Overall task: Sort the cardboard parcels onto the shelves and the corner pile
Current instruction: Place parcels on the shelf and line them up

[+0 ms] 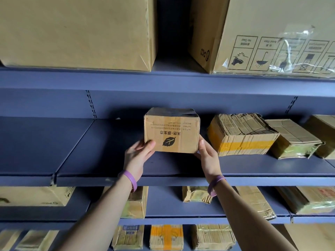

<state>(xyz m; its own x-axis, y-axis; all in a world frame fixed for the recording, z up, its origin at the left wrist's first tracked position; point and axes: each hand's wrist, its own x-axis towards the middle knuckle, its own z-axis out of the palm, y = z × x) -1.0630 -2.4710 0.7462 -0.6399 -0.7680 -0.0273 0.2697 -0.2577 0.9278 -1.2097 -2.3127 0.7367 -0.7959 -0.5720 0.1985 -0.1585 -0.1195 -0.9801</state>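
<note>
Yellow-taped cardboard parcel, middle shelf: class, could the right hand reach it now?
Probably yes: the yellow-taped cardboard parcel lies beside the right hand, nothing between, though that hand holds the leaf-printed cardboard box.

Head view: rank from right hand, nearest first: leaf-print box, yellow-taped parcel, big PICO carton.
1. Small leaf-print cardboard box: held in the right hand.
2. Crumpled yellow-taped cardboard parcel: just right of it.
3. Large PICO-marked cardboard carton: higher up, top right.

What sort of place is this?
Likely a storeroom or parcel depot: blue-grey metal shelves, worn tape-bound brown cardboard parcels, and big cartons above. The left hand and right hand hold a small leaf-printed cardboard box.
</note>
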